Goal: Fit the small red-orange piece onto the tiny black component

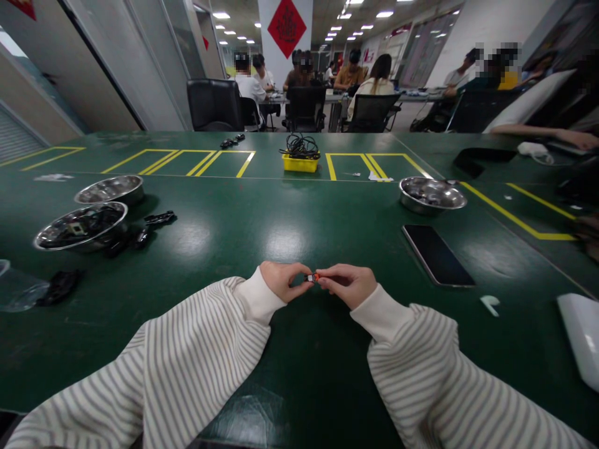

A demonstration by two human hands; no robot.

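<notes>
Over the middle of the green table (299,349), my hands meet fingertip to fingertip at a small part (310,278). It is black and silver on the left and orange-red on the right, too small to name. Thumb and fingers of my left hand (283,279) pinch its dark end. On the orange end, my right hand (349,282) is closed in a pinch as well. Whether the part is one piece or two joined pieces I cannot tell.
Two steel bowls, the nearer one (82,227) holding black parts, stand left beside loose black pieces (143,237). Right are another steel bowl (433,196), a phone (437,255), a white earbud (490,304) and a white object (583,340). A yellow box (300,163) of cables sits farther back.
</notes>
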